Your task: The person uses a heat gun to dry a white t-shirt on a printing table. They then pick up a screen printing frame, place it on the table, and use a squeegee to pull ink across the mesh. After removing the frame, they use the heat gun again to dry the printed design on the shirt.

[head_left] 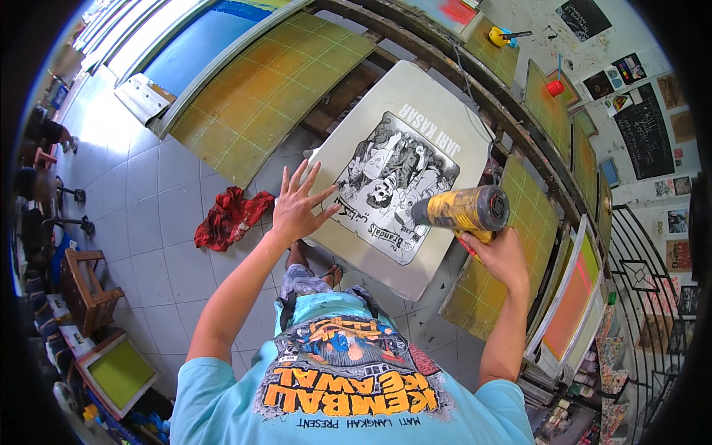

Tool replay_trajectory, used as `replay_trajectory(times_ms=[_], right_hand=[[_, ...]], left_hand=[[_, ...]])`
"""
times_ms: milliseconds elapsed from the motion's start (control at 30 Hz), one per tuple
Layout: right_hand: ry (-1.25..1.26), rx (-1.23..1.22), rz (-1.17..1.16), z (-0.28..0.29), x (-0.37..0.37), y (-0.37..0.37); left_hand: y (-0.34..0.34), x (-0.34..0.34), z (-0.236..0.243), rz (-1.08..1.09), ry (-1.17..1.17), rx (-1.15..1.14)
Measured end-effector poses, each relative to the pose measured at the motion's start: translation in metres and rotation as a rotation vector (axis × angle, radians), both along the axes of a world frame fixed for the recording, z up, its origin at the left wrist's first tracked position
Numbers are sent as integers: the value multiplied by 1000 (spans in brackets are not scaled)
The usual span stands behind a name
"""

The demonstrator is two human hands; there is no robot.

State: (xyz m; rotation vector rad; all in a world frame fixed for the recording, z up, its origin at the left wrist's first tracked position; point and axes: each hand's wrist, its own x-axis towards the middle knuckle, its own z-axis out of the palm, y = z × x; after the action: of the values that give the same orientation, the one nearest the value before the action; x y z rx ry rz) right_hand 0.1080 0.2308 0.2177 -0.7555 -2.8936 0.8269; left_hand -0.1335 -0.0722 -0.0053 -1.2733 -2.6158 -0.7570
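Note:
In my right hand (493,256) is a yellow and black heat gun (463,210), its handle gripped and its barrel pointing left over the print. Beneath it lies a beige T-shirt (415,85), spread flat on a board, with a black and white illustrated print (393,178) in its middle. My left hand (300,204) is open, fingers spread, over the left edge of the shirt; whether it touches the cloth I cannot tell.
A crumpled red cloth (231,217) lies left of the shirt on the grey tiled floor (174,256). Yellowish gridded boards (271,89) stand on both sides along a dark metal rail (512,93). A wooden stool (89,289) and a framed screen (117,373) are at far left.

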Motion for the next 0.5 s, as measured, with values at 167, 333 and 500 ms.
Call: replay_trajectory(times_ms=[167,333,500], right_hand=[[-123,41,8,5,-21,-10],[-36,-21,46,6,-44,-21],[-76,33,117,4,-58,-21]], left_hand=[[0,0,1,-2,10,9],[-1,1,2,-4,10,12],[-1,1,3,-1,-13,19]])
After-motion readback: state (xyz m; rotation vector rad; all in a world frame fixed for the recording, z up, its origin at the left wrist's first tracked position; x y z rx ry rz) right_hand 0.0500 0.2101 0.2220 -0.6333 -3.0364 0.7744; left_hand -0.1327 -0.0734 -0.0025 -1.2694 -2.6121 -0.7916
